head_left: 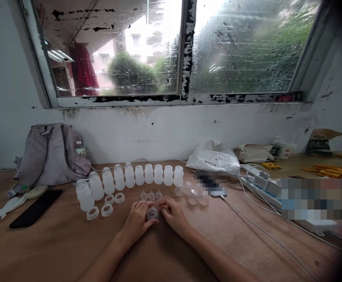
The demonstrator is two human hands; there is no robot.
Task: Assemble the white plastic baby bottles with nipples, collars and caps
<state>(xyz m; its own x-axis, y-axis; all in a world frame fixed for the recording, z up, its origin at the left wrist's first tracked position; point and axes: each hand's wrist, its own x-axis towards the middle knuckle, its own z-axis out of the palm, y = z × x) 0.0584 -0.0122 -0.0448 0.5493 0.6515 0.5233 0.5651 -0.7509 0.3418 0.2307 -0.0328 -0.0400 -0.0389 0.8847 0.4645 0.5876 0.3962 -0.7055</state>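
Note:
A translucent baby bottle collar (152, 214), with what looks like a nipple part in it, sits low at the table between my hands. My left hand (138, 216) curves around its left side, thumb below and fingers above it. On the right, my right hand (173, 216) has bent fingers, thumb and forefinger apart, close to the collar; nothing shows in it. Just beyond my fingertips stand three clear nipples (151, 194). Several loose collars (106, 210) lie left of them, and several clear caps (192, 199) lie to the right. Behind is a curved row of milky baby bottles (129, 176), some topped with clear caps.
A black phone (35, 208) and a grey backpack (53, 152) are at the left. To the right are a silvery bubble bag (215, 158), a phone on a cable (210, 185) and a power strip (262, 192) with trailing cords. A wall with a window (182, 100) rises behind the table.

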